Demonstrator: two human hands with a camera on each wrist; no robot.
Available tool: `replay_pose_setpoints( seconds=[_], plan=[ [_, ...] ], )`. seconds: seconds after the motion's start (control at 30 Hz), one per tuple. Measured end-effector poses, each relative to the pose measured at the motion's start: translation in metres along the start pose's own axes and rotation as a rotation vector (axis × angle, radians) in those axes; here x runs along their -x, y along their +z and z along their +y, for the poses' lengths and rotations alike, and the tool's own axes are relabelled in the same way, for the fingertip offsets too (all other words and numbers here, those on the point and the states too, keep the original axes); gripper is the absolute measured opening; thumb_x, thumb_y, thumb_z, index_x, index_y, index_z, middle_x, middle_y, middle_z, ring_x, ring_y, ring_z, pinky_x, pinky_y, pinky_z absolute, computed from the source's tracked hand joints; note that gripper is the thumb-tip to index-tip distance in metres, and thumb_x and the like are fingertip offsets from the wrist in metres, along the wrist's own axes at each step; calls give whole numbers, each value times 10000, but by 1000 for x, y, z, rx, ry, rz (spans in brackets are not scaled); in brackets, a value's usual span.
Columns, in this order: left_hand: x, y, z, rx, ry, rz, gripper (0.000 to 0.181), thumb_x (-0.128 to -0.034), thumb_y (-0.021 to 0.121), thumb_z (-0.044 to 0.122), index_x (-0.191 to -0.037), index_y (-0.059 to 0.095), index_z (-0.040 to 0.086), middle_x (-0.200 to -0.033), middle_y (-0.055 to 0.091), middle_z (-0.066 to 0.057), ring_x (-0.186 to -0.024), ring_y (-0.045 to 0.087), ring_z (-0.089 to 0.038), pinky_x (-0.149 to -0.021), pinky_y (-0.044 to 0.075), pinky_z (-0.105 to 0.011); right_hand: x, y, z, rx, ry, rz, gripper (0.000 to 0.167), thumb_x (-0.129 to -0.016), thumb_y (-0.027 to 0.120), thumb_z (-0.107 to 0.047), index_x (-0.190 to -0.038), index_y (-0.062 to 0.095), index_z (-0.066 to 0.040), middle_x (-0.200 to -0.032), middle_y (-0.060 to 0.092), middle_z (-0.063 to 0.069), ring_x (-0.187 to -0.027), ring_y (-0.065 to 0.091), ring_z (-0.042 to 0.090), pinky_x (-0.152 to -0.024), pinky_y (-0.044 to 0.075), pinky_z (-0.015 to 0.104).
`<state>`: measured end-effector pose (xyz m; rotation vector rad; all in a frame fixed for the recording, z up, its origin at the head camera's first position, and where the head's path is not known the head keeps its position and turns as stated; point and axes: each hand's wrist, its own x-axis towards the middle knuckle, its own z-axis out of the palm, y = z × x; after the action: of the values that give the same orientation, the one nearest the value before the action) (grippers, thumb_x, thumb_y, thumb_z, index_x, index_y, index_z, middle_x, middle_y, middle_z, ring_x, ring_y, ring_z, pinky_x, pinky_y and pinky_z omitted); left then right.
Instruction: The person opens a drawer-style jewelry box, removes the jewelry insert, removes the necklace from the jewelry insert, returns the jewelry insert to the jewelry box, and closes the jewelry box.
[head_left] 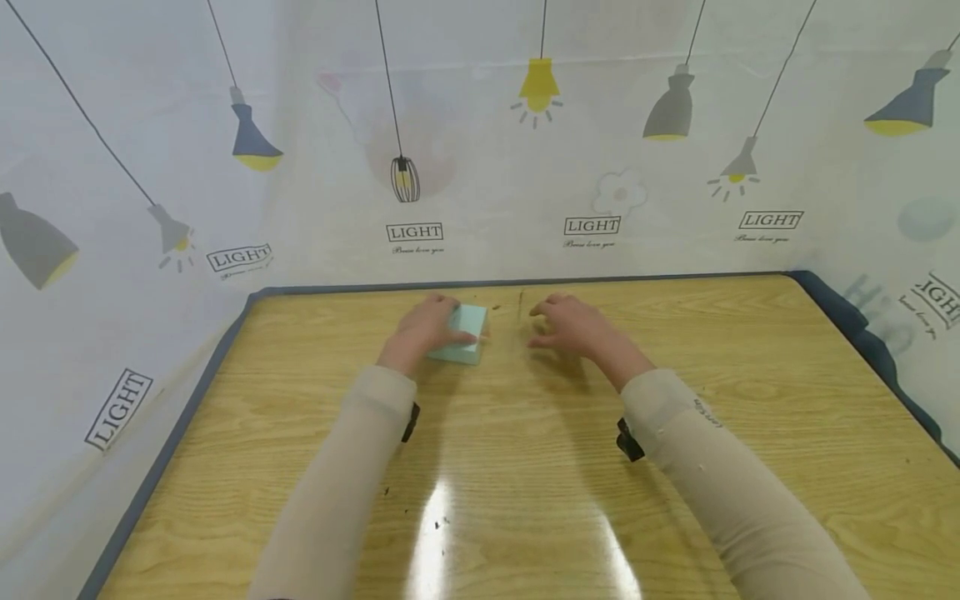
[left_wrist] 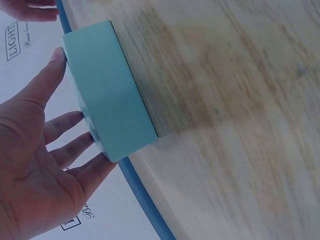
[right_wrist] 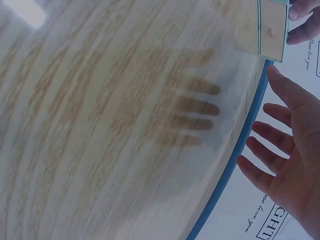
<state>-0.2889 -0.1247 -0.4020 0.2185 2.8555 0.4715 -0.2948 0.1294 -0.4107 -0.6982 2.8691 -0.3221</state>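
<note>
A light green box (head_left: 468, 321) lies near the table's back edge, left of centre. My left hand (head_left: 426, 332) is over its top, the fingers spread and slightly bent. In the left wrist view, the thumb and fingertips of this hand (left_wrist: 45, 165) touch the upper side of the box (left_wrist: 107, 90). The right wrist view shows the box's end (right_wrist: 272, 30) with a beige face and a small red mark. To the right of the box, apart from it, my right hand (head_left: 581, 332) hovers over the table with spread fingers, holding nothing.
The wood-patterned table (head_left: 525, 450) has a dark blue edge strip (head_left: 360, 288). Behind and beside it hangs a white curtain (head_left: 480, 183) with printed lamps. Small dark specks (head_left: 441, 523) lie on the tabletop between the forearms.
</note>
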Motion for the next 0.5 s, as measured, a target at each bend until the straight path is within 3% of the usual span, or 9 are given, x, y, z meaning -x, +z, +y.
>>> replay_pose_setpoints(
  seconds=[0.5],
  plan=[
    [3,8,16,48,18,-1,849,-817,783,473,-1504,418,130,-1554,394,-111,-1338,481,-311,-1115,448,-476,-2,3,-7,22,5,10,576,-921,693,-428,-1379,574,-100,-1440,536,158,-1327,509,365,-1116,440,530]
  ],
)
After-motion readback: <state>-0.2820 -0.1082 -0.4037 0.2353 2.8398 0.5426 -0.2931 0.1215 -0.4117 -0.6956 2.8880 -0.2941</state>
